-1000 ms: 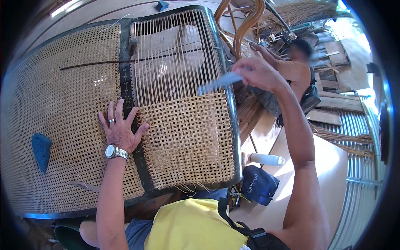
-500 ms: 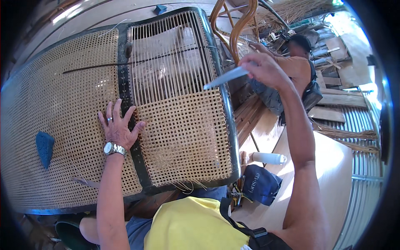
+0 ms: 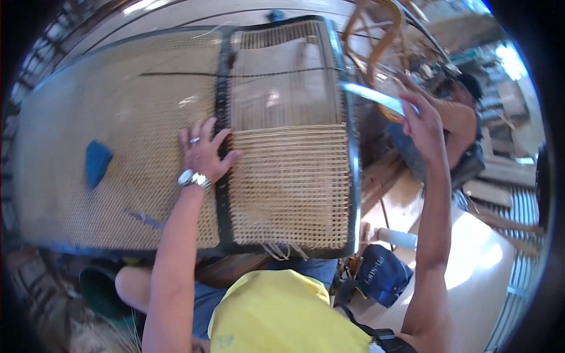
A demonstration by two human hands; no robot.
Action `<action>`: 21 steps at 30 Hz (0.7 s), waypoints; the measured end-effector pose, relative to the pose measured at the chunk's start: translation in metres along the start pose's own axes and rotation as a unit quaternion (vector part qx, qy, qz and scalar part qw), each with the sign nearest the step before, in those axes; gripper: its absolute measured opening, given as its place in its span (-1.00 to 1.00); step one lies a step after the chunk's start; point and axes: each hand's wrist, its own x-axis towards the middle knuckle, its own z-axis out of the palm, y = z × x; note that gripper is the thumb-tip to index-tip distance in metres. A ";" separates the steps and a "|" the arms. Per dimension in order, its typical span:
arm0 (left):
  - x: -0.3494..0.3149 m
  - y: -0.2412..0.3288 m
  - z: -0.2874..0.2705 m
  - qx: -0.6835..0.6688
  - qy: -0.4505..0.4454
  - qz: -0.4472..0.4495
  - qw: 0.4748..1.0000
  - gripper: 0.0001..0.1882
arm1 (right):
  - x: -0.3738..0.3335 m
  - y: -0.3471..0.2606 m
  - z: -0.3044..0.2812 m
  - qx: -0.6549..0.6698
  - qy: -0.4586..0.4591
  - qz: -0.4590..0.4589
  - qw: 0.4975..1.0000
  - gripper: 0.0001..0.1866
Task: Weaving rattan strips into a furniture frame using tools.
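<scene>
My left hand (image 3: 206, 154) lies flat with spread fingers on a woven cane panel (image 3: 147, 182), its fingertips beside the dark frame bar (image 3: 222, 112). Across that bar is a second cane section (image 3: 288, 188), woven in its near part; in its far part strands (image 3: 282, 109) run in one direction only. A thin dark rod (image 3: 176, 74) crosses both sections. My right hand (image 3: 425, 126), raised right of the frame, is closed on a flat, pale blade-like tool (image 3: 376, 96) whose tip is near the frame's right edge. Motion blurs the tool.
A blue foam block (image 3: 98, 163) and a narrow greyish strip (image 3: 144, 219) lie on the left panel. Beyond the right edge are a bent rattan frame (image 3: 376, 44) and a co-worker (image 3: 459, 132). A navy bag (image 3: 382, 273), white cylinder (image 3: 397, 237) and pale board (image 3: 477, 253) are at right.
My view has shifted, so the whole panel appears farther right. The blade has swung from over the strands to the frame's right edge, its tip now pointing up-left. My left hand stays spread.
</scene>
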 end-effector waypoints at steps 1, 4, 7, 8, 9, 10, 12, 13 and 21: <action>0.003 0.002 0.003 -0.012 0.021 0.003 1.000 -0.29 | -0.017 0.007 0.008 0.080 0.032 0.028 0.996 -0.74; -0.003 -0.011 0.010 -0.041 0.039 -0.008 0.998 -0.28 | -0.096 -0.004 0.097 0.379 -0.057 0.138 0.913 -0.77; -0.039 -0.018 0.011 -0.235 0.135 -0.085 0.959 -0.36 | -0.167 -0.004 0.201 0.555 -0.139 0.325 0.753 -0.85; -0.056 -0.002 -0.002 -0.305 0.132 -0.133 0.934 -0.43 | -0.190 0.000 0.228 0.633 -0.177 0.327 0.679 -0.84; -0.078 0.007 -0.012 -0.489 0.117 -0.213 0.838 -0.43 | -0.206 -0.007 0.254 0.616 -0.204 0.325 0.688 -0.83; -0.098 0.014 -0.018 -0.649 0.095 -0.283 0.700 -0.44 | -0.220 -0.017 0.275 0.598 -0.231 0.322 0.697 -0.81; -0.138 0.016 -0.029 -0.741 0.078 -0.305 0.593 -0.45 | -0.237 -0.037 0.313 0.575 -0.298 0.287 0.706 -0.79; -0.144 0.033 -0.049 -0.740 0.075 -0.341 0.575 -0.47 | -0.242 -0.041 0.329 0.568 -0.307 0.280 0.711 -0.82; -0.113 -0.045 -0.041 -0.150 0.084 -0.322 0.931 -0.59 | -0.268 0.004 0.208 0.203 -0.237 -0.057 0.948 -0.60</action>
